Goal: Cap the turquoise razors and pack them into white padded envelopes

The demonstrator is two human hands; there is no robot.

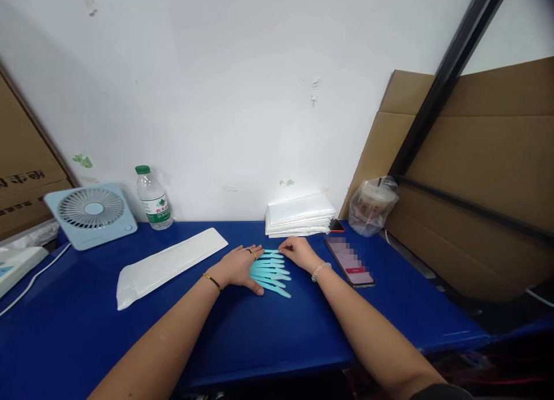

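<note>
Several slim turquoise plastic sticks (pixel 270 271) with narrowed ends lie side by side in a row on the blue table; their exact kind is too small to tell. My left hand (pixel 239 267) rests flat over their left ends, fingers stretched and thumb apart, hiding those ends. At the far end of the row, my right hand (pixel 298 253) is closed in a pinch at the right tip of the farthest stick. To the left of my left hand lies a long white padded envelope (pixel 171 267).
A stack of white envelopes (pixel 298 215) stands against the wall behind the sticks. To the right are a phone (pixel 350 262) and a bagged drink cup (pixel 373 206). A blue fan (pixel 93 215) and a water bottle (pixel 154 201) stand back left on the blue table (pixel 268 336).
</note>
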